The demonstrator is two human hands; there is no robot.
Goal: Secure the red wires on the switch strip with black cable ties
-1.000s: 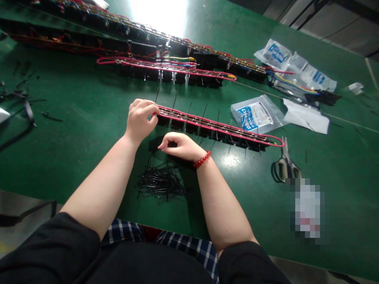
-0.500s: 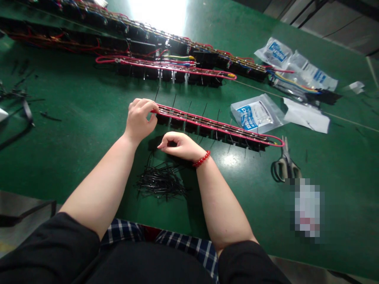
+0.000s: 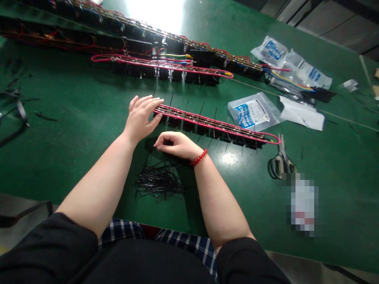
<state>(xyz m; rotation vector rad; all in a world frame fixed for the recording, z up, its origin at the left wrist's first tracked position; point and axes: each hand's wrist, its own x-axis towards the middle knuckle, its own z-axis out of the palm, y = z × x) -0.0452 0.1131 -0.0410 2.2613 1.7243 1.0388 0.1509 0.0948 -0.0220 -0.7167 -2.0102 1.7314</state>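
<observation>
A narrow black strip with metal rails and a red wire looped along it (image 3: 207, 122) lies slantwise before me. Thin black cable ties stick out across it. My left hand (image 3: 142, 117) rests at its left end, fingers stretched over the top and thumb apart on the near side. Just below the strip, my right hand (image 3: 179, 145) is closed, thumb and forefinger pressed together; what they pinch, if anything, cannot be made out. A pile of loose black cable ties (image 3: 160, 181) lies on the table beneath my right hand.
A similar red-wired strip (image 3: 166, 67) and longer wired assemblies (image 3: 207, 49) lie farther back on the green table (image 3: 74, 157). To the right are scissors (image 3: 281, 161), a plastic bag (image 3: 253, 112), white paper (image 3: 302, 113) and a blurred-out item (image 3: 303, 205). Black scraps (image 3: 17, 98) lie at left.
My left hand has opened from a pinch, its fingers now stretched out over the strip's end. My right hand stays pinched, slightly farther left. The whole view has shifted a little.
</observation>
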